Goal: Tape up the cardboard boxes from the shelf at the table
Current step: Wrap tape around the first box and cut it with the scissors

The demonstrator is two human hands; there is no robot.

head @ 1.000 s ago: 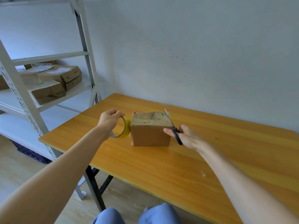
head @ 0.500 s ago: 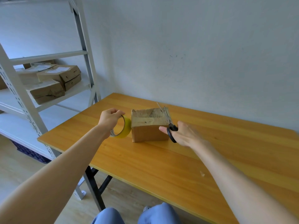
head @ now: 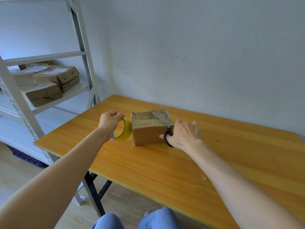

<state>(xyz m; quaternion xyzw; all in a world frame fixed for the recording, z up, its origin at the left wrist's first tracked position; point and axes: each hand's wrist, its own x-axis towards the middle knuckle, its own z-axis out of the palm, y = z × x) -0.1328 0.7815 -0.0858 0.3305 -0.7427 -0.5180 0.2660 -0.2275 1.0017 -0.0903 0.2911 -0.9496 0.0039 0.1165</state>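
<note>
A small brown cardboard box [head: 148,135] stands on the wooden table [head: 165,169], its top covered with tape strips. My left hand [head: 109,121] grips a yellow tape roll [head: 124,132] held upright against the box's left side. My right hand [head: 184,135] holds black-handled scissors [head: 167,129] at the box's right edge, fingers through the handle loops. The blades lie spread apart over the box's top right corner.
A white metal shelf rack [head: 85,68] stands to the left with several cardboard boxes [head: 56,80] on it. A pale wall runs behind the table. My knees in blue trousers [head: 137,219] show below the table's front edge.
My right hand has dropped lower beside the box, and the scissor blades have tilted down and spread over the box top. The left hand with the tape roll has stayed put.
</note>
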